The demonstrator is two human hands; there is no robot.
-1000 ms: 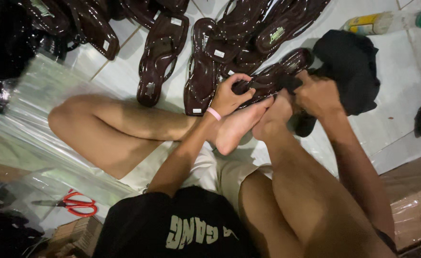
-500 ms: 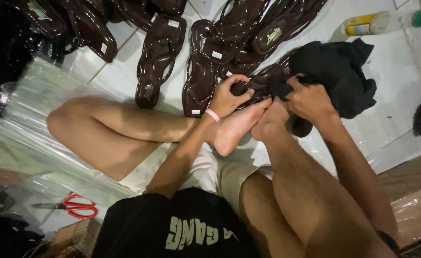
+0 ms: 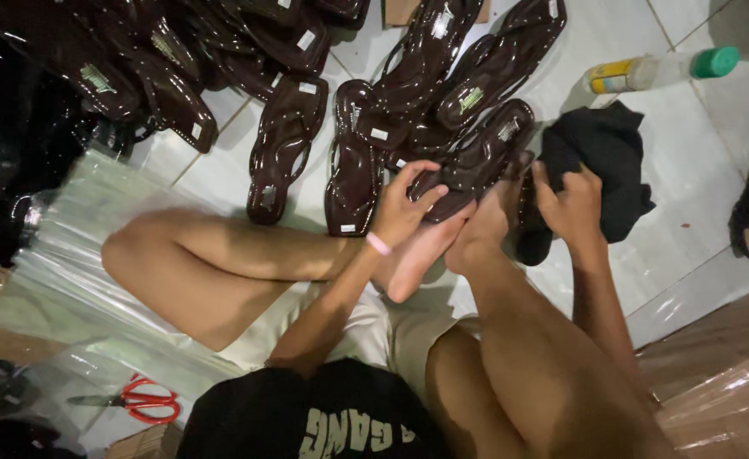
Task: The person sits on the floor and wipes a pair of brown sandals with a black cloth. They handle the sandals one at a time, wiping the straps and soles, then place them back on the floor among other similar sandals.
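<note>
Left hand [image 3: 402,206] clamped on the near end of a glossy dark brown sandal [image 3: 475,161], fingers over its top, thumb underneath; pink band [image 3: 379,244] around the wrist just below. Right hand [image 3: 568,202] closed into a black cloth [image 3: 600,166], pressing it against the side of the same sandal, right beside the left hand with a bare foot between and below them. Sandal tilted, far end pointing up and away from both hands toward the pile. Beyond the left hand, more brown sandals [image 3: 353,161] lying on the white tiled floor [image 3: 697,229], some overlapping; further left of it, a darker heap of the same footwear [image 3: 119,76]. Beyond the right hand and well apart, a plastic bottle [image 3: 659,70] with a green cap lying on its side. Far to the left and nearer than the left hand, a stack of clear plastic bags [image 3: 77,255]; near the bottom edge, red-handled scissors [image 3: 141,399]. Nearer than the right hand, at the bottom corner, brown cardboard [image 3: 723,382].
</note>
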